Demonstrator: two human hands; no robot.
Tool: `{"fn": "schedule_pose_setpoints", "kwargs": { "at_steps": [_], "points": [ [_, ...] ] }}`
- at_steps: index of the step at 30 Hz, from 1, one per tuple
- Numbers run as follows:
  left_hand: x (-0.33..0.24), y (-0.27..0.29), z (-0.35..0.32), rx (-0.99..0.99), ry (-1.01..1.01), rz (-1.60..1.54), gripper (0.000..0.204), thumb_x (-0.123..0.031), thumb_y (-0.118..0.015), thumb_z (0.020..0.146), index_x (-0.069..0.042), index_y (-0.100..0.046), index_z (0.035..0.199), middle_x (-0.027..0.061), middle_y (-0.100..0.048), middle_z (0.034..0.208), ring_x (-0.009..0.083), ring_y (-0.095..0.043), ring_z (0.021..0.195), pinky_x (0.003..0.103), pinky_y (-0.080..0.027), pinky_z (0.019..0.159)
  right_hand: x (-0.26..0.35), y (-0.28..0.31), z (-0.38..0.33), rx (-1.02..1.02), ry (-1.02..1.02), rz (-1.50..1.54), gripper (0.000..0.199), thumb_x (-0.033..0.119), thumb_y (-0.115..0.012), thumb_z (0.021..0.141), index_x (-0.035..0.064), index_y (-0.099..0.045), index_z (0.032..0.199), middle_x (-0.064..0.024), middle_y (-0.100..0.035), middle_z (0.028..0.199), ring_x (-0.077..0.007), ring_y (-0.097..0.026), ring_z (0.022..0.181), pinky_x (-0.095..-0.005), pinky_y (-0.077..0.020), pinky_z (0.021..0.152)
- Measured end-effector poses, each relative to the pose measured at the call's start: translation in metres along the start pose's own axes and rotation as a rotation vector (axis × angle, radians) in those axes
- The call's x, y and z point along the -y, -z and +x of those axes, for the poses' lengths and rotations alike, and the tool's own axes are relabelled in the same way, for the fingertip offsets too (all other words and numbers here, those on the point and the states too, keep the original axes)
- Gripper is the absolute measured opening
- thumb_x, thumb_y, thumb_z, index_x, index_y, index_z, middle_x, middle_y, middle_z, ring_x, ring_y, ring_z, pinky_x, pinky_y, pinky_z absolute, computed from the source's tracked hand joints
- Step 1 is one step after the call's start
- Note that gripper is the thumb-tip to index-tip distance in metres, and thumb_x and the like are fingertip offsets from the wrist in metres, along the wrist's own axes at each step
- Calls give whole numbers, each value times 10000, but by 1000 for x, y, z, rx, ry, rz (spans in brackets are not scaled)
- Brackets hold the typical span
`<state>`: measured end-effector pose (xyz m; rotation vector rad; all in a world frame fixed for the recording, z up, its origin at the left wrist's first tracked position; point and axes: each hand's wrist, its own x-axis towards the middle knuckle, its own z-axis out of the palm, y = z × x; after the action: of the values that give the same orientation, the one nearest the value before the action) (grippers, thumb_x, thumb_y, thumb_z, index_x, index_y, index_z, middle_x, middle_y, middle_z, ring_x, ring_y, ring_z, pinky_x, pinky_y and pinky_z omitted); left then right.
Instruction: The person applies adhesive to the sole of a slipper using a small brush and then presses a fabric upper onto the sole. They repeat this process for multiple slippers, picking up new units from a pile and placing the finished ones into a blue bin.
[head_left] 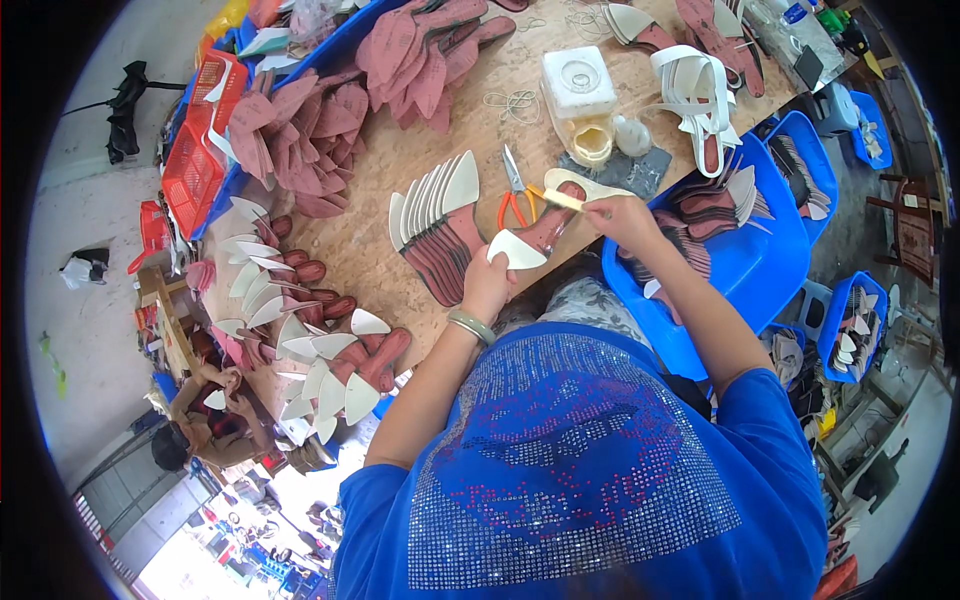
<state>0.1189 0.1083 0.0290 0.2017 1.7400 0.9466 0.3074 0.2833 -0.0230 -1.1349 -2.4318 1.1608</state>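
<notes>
My left hand (487, 283) grips a shoe insole (535, 238), dark red with a white rounded end, near the front edge of the wooden table (375, 185). My right hand (620, 215) holds a small pale brush (566, 199) over the red part of that insole. Beside my left hand a fanned stack of red and white insoles (437, 222) lies on the table. Orange-handled scissors (514, 195) rest just beyond the held insole.
A yellowish glue jar (590, 140) and a white lidded tub (577, 82) stand behind the scissors. Piles of red insoles (300, 135) cover the far table. Blue bins (745, 255) with insoles sit at right. More finished insoles (330, 375) line the left edge. Another person (200, 430) sits lower left.
</notes>
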Motion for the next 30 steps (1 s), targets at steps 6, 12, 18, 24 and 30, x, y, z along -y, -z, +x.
{"fn": "schedule_pose_setpoints", "kwargs": {
  "at_steps": [6,12,18,24,30],
  "points": [
    [-1,-1,-1,-2,12,-30,184,-148,-438,884,-2,-510,970,28,-485,595,86,-405,413,242,-329,363,-38,2,12,-72,-44,-113,199,221,-594,776,114,-725,881,-149,-666,784,-323,-647,693,-402,-527,661],
    [2,3,1,0,102,-173,178,-163,-446,887,-15,-510,962,18,-487,602,81,-405,436,232,-331,376,-39,4,-20,-78,-128,-15,205,212,-598,800,86,-713,914,-171,-658,782,-316,-650,691,-394,-520,641],
    [-1,2,-2,22,100,-188,164,-162,-452,885,-19,-506,944,15,-485,607,77,-401,440,226,-332,381,-13,-1,-66,-81,-211,164,205,198,-649,800,70,-704,950,-165,-671,802,-282,-670,705,-351,-521,643],
    [0,-1,1,15,78,-169,160,-159,-454,884,-20,-501,948,13,-477,605,74,-401,446,228,-332,381,10,-14,-87,177,-334,474,217,197,-654,818,66,-707,982,-60,-649,675,-140,-574,524,-276,-436,493],
    [2,-3,4,18,5,-48,168,-158,-437,892,-20,-493,969,20,-477,599,80,-396,422,234,-328,366,33,13,-60,202,-628,916,202,159,-599,881,41,-693,1016,66,-496,565,0,-337,447,-178,-235,397]
  ]
}}
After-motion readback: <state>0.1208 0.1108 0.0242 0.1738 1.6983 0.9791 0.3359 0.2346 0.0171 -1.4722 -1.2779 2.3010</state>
